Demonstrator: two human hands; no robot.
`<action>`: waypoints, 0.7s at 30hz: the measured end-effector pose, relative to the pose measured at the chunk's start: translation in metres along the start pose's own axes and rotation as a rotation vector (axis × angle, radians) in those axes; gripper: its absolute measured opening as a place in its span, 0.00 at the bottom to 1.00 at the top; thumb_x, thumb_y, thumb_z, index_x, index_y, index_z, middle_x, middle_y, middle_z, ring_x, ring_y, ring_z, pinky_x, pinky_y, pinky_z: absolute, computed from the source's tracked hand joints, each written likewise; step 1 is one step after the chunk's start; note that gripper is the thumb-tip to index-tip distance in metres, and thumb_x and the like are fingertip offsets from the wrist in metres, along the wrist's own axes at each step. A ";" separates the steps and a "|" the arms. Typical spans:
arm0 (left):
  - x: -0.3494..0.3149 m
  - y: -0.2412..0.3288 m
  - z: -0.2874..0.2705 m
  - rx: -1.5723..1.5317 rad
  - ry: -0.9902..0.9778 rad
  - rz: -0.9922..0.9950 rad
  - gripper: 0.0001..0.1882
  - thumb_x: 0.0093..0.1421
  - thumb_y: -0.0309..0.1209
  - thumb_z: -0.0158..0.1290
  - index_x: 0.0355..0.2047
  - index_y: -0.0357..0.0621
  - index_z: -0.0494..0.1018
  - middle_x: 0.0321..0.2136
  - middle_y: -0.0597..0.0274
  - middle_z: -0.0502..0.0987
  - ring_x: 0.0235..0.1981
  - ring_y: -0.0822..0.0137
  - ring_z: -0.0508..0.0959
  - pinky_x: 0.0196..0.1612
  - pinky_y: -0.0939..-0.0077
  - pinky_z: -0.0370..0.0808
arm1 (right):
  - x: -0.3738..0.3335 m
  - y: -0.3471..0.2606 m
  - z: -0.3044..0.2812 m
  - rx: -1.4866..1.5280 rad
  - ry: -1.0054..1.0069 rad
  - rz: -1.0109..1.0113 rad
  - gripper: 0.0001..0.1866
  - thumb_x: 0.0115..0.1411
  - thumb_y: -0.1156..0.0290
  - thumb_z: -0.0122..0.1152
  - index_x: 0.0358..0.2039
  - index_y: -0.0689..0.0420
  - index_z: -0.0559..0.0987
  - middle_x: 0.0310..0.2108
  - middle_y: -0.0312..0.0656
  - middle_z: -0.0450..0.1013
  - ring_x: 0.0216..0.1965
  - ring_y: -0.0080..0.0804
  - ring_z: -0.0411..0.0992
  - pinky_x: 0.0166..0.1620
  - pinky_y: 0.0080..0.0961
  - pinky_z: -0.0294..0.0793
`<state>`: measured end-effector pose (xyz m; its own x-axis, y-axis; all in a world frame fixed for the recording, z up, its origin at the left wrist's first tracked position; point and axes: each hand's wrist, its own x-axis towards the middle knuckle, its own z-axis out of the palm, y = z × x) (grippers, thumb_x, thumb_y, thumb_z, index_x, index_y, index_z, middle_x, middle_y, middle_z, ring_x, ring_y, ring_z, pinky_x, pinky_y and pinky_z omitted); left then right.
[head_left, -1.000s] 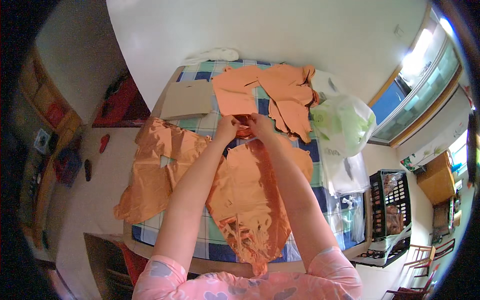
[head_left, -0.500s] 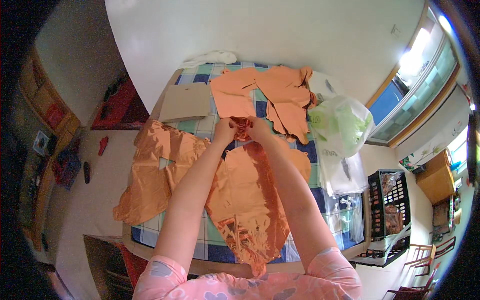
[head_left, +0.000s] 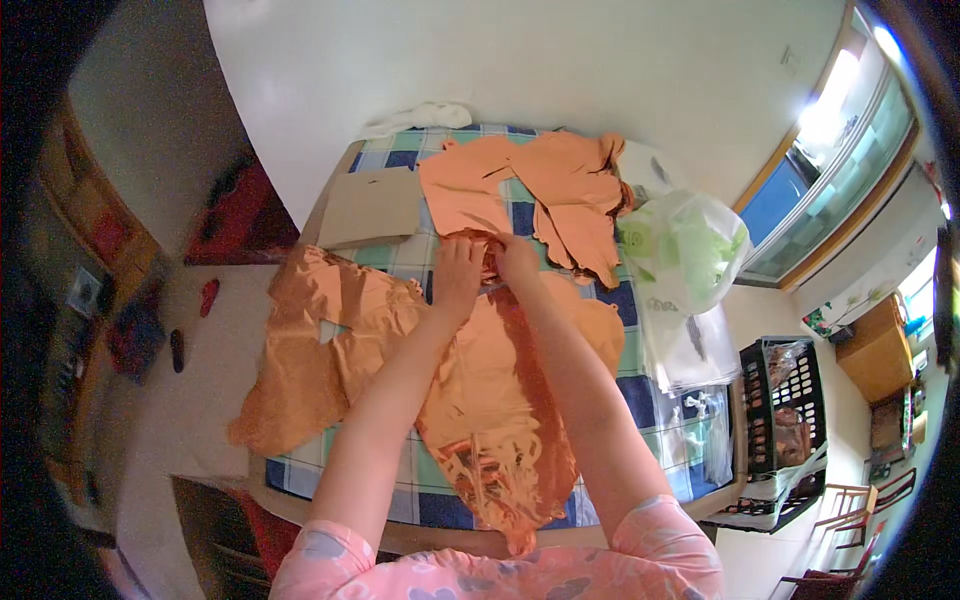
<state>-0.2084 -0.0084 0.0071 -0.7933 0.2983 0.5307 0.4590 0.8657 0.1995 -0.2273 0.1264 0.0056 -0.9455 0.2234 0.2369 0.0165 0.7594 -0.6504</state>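
A flat, shiny rose-gold foil balloon (head_left: 500,370) lies in front of me, its narrow end toward the table's near edge. At its far end, my left hand (head_left: 460,275) rests over the crumpled foil with its fingers bent down on it. Close beside it, my right hand (head_left: 515,262) pinches the same bunched part, and a bit of creased foil shows between the two hands. Another copper-coloured foil balloon (head_left: 320,340) spreads to the left, partly behind my left forearm. More matte rose-gold foil pieces (head_left: 570,185) lie beyond my hands.
A checked cloth (head_left: 400,490) covers the table. A cardboard box (head_left: 372,208) lies at the far left. To the right are a white and green plastic bag (head_left: 690,250) and clear plastic sleeves (head_left: 690,350). A black crate (head_left: 785,410) stands past the right edge.
My left hand has turned over and its fingers now lie across the crumpled foil, where they were pinching its edge. The right hand stays at nearly the same place.
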 end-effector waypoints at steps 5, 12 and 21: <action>-0.022 -0.014 0.017 0.185 -0.124 0.092 0.21 0.60 0.33 0.48 0.54 0.42 0.67 0.55 0.55 0.67 0.60 0.55 0.64 0.66 0.47 0.52 | 0.013 -0.009 -0.009 0.152 0.134 -0.108 0.11 0.58 0.67 0.55 0.37 0.59 0.79 0.32 0.56 0.75 0.36 0.56 0.74 0.40 0.42 0.73; -0.004 0.010 0.028 0.112 -0.310 0.011 0.21 0.61 0.35 0.47 0.55 0.47 0.66 0.54 0.58 0.69 0.60 0.56 0.65 0.65 0.44 0.51 | 0.110 -0.044 -0.146 -0.311 0.726 -0.494 0.09 0.57 0.73 0.55 0.38 0.59 0.79 0.36 0.52 0.75 0.38 0.55 0.72 0.42 0.38 0.71; -0.003 -0.017 0.026 -0.033 -0.322 0.019 0.13 0.60 0.34 0.47 0.43 0.45 0.73 0.46 0.57 0.74 0.53 0.56 0.72 0.55 0.43 0.65 | 0.025 -0.167 -0.331 0.205 0.679 -0.649 0.12 0.62 0.66 0.57 0.38 0.63 0.78 0.24 0.43 0.73 0.27 0.25 0.70 0.32 0.24 0.69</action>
<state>-0.2238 -0.0132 -0.0195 -0.8678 0.4306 0.2482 0.4835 0.8469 0.2212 -0.1463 0.2073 0.3594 -0.3590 0.1528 0.9207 -0.5618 0.7524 -0.3440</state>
